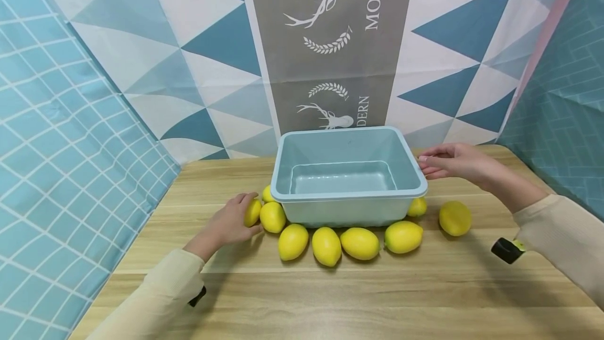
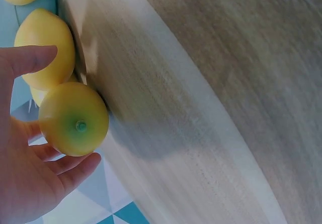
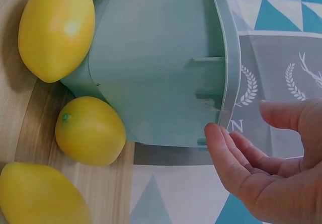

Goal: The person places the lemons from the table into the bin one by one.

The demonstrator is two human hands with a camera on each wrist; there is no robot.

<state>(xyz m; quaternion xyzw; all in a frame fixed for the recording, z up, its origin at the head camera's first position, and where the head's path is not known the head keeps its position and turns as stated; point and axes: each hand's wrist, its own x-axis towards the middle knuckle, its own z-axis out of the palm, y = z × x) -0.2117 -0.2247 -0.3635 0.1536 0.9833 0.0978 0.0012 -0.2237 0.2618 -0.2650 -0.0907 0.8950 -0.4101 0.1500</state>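
Note:
My left hand (image 1: 231, 222) is beside a lemon (image 2: 74, 119) at the left end of the row. Its fingers lie along the lemon's far side, while the thumb stands apart, in front of a neighbouring lemon (image 2: 48, 48) in the left wrist view. A light blue plastic bin (image 1: 351, 209) stands upright, with nothing inside. At its right rim is my right hand (image 1: 455, 164), fingertips right by the edge and thumb held away from them. In the right wrist view that hand (image 3: 266, 168) holds nothing, and the bin's side wall (image 3: 156, 73) fills the middle.
Several lemons line the bin's front and sides, among them one in front (image 1: 326, 246) and one at the front right (image 1: 403, 236). Farther right lies a single lemon (image 1: 455, 218). Patterned cloth (image 1: 212, 56) hangs behind and beside the wooden table (image 1: 330, 303).

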